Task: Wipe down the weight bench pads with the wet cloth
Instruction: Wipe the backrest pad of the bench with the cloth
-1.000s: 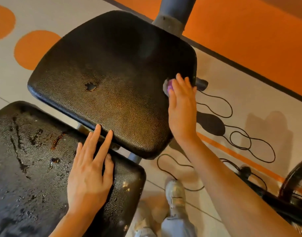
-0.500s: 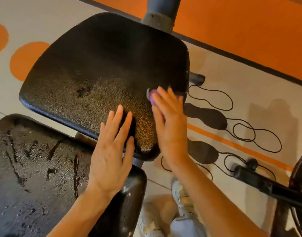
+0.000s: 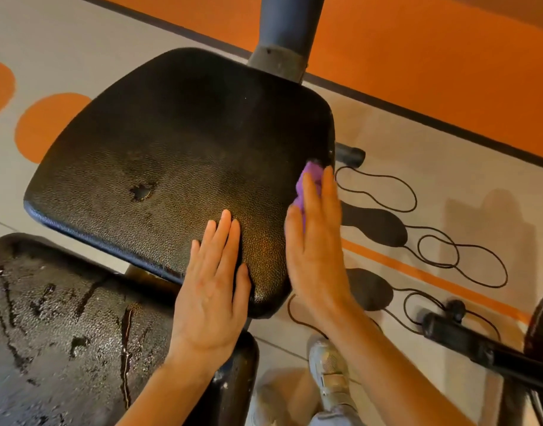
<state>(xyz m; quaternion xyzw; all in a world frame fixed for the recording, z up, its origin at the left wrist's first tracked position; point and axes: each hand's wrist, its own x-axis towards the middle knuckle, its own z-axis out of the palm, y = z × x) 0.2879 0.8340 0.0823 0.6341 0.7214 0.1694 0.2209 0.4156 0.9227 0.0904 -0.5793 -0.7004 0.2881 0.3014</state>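
A black textured seat pad (image 3: 171, 142) with a small tear fills the upper middle. My right hand (image 3: 318, 241) presses a purple cloth (image 3: 310, 179) against the pad's right side edge; most of the cloth is hidden under the fingers. My left hand (image 3: 213, 284) lies flat, fingers together, on the pad's near right corner and holds nothing. A second black pad (image 3: 64, 333), wet with streaks and droplets, sits at the lower left.
A grey upright post (image 3: 282, 35) rises behind the seat pad. Black cords (image 3: 448, 250) and dark oval pads lie on the floor to the right. A black bar (image 3: 485, 352) crosses the lower right. My shoes (image 3: 328, 373) stand below the pad.
My right hand with the cloth has slid from the pad's top surface onto its right side edge. My left hand stays on the near corner; the view has shifted slightly.
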